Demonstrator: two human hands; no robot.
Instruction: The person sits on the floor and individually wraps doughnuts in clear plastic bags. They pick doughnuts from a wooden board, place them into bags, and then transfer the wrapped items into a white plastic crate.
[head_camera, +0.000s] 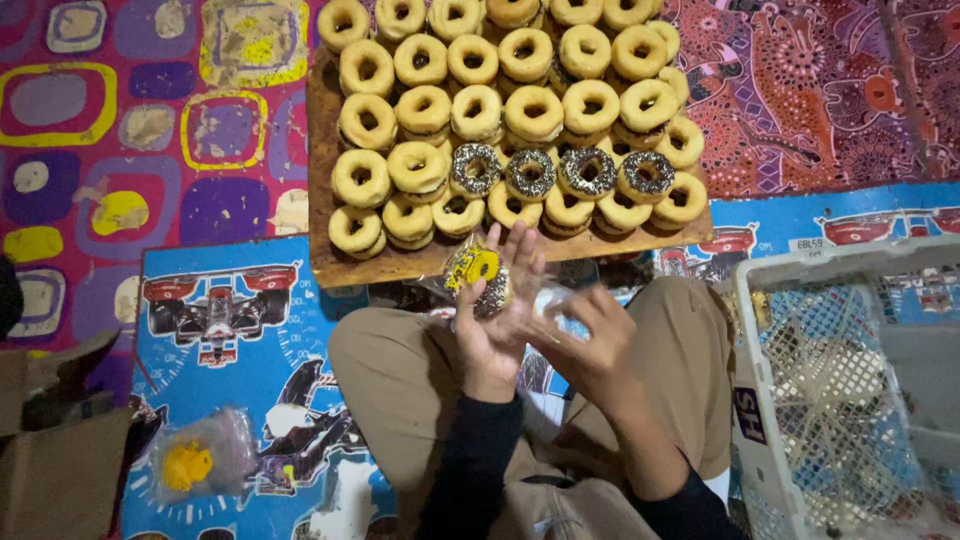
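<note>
The left hand is raised in front of the lap, palm up, its grip closed loosely around a chocolate-sprinkled doughnut inside a clear plastic wrapper with a yellow label. The right hand pinches the wrapper's other end just beside it; how tightly its grip is closed I cannot tell, since the plastic blurs there. Just beyond the hands a wooden board lies on the floor, crowded with plain glazed doughnuts and a short row of sprinkled doughnuts. A white plastic basket stands to the right, and a bag of wrappers lies on the racing-car mat to the left.
</note>
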